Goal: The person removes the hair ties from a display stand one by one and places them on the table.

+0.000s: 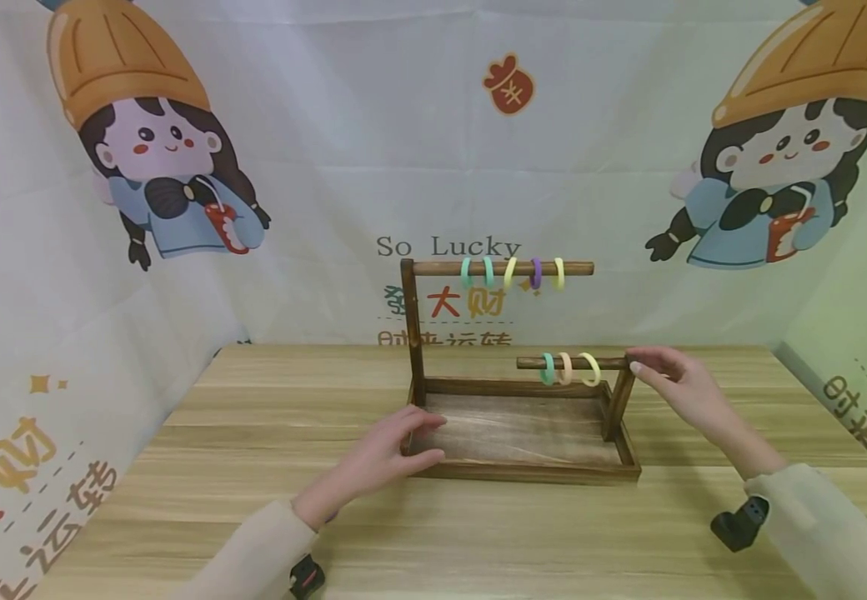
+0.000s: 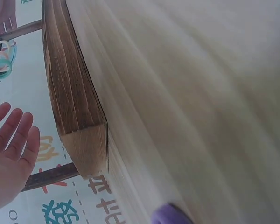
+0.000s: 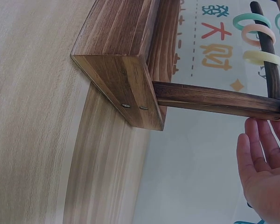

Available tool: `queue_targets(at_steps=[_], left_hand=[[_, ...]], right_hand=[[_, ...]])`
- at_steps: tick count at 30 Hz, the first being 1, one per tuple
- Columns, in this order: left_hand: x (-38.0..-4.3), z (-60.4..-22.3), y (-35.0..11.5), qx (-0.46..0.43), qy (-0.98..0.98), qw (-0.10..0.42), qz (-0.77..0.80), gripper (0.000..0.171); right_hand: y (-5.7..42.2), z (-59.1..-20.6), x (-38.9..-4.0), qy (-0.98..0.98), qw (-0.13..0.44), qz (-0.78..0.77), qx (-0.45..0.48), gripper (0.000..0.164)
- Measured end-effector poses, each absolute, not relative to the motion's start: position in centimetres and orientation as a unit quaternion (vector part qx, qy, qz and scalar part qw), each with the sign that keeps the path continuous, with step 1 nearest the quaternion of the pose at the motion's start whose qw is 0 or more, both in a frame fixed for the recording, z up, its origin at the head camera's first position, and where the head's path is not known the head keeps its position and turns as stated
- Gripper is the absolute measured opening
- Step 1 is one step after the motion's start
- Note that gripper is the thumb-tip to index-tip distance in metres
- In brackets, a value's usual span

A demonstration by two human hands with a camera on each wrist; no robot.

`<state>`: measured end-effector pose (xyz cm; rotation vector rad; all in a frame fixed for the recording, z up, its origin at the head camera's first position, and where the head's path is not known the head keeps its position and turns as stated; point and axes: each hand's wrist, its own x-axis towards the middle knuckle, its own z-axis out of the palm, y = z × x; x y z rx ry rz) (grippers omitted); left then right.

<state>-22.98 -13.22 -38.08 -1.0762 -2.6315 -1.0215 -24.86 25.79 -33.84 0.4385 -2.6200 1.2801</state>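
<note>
A dark wooden rack (image 1: 523, 472) with a tray base stands on the table, carrying a tall bar (image 1: 433, 268) and a lower bar (image 1: 608, 363). Several mint, yellow and purple rings (image 1: 536, 273) hang on the tall bar. On the lower one are mint, peach (image 3: 257, 35) and yellow rings. My left hand (image 1: 403, 446), fingers spread and holding nothing, is over the tray's left end near the tall post. My right hand (image 1: 684, 392) pinches the top of the short post (image 3: 214, 100) with fingertips and thumb. A purple item (image 2: 170, 215), partly cut off, lies on the table below my left wrist.
The wood-grain table (image 1: 523, 533) reaches back to a printed white cloth (image 1: 328, 167), which also hangs at both sides. The tall bar's free end points right; the lower bar's points left.
</note>
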Motion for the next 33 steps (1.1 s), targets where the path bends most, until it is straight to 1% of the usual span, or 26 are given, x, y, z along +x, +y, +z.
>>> queue_targets(at_steps=[9,15,21,25,27,30,33], left_hand=[[-24.2,-38.0,-11.7,-0.342,-0.857,0.023,-0.384,0.042],[-24.6,-37.8,-10.6,-0.338,-0.85,0.009,-0.405,0.046],[-25.2,-37.9,-9.7,-0.313,-0.848,-0.006,-0.428,0.051],[-25.6,-38.0,-8.9,-0.302,-0.841,-0.015,-0.449,0.052],[-25.6,-37.7,-8.4,-0.298,-0.834,-0.022,-0.464,0.051],[-24.8,-36.2,-7.6,-0.29,-0.829,-0.034,-0.477,0.05],[-25.2,-36.1,-6.8,-0.28,-0.828,-0.037,-0.485,0.052]], right_hand=[[25.8,-33.8,-24.9,-0.886,0.098,0.428,0.151,0.043],[25.8,-33.8,-24.8,-0.886,0.103,0.425,0.154,0.041],[25.9,-33.9,-24.9,-0.886,0.104,0.425,0.153,0.04],[25.9,-34.0,-24.9,-0.885,0.11,0.424,0.157,0.039],[25.9,-34.1,-24.9,-0.885,0.111,0.424,0.158,0.039],[25.9,-34.1,-25.0,-0.886,0.11,0.423,0.155,0.039],[26.0,-34.2,-25.1,-0.887,0.109,0.421,0.153,0.039]])
